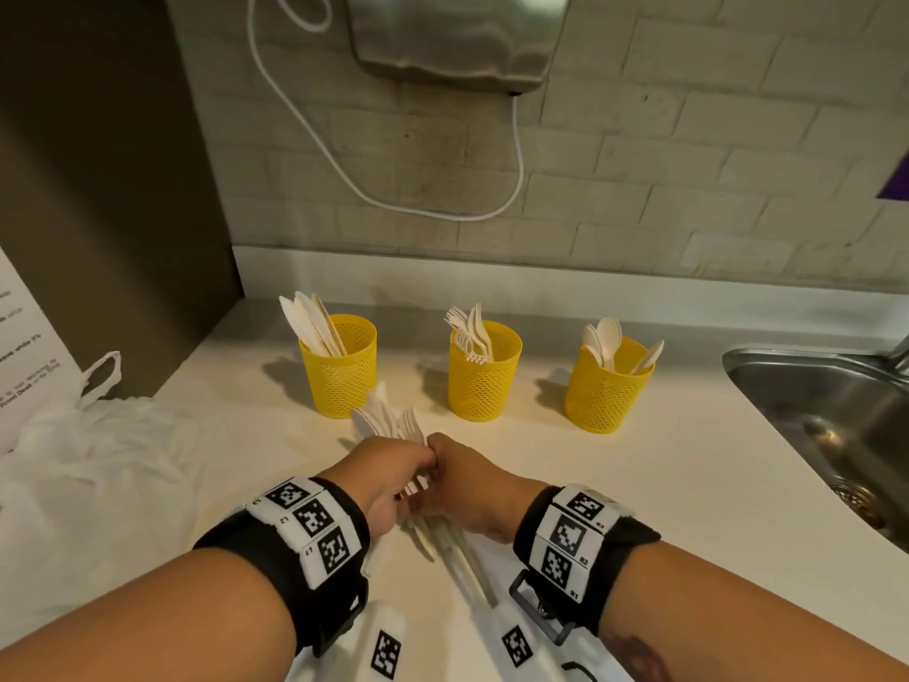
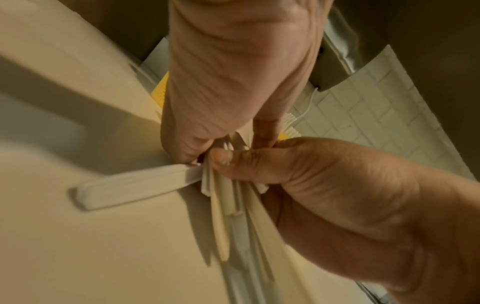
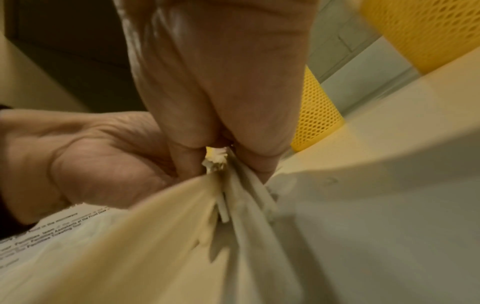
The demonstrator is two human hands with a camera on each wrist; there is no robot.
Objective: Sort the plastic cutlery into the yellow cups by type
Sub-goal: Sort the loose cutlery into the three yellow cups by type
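Note:
Three yellow mesh cups stand in a row: the left cup (image 1: 339, 374) holds knives, the middle cup (image 1: 484, 374) forks, the right cup (image 1: 607, 391) spoons. In front of the left cup both hands meet on a mixed bundle of white cutlery (image 1: 391, 423), its heads pointing towards the cups and its handles (image 1: 460, 543) trailing back over the counter. My left hand (image 1: 410, 467) grips the bundle from the left. My right hand (image 1: 442, 457) pinches it from the right. In the left wrist view one handle (image 2: 135, 185) sticks out sideways from the bundle (image 2: 228, 205).
A crumpled white plastic bag (image 1: 98, 435) lies on the counter at the left, beside a printed sheet (image 1: 24, 337). A steel sink (image 1: 836, 415) is set in at the right. A hand dryer (image 1: 457, 36) with a looping cord hangs on the tiled wall.

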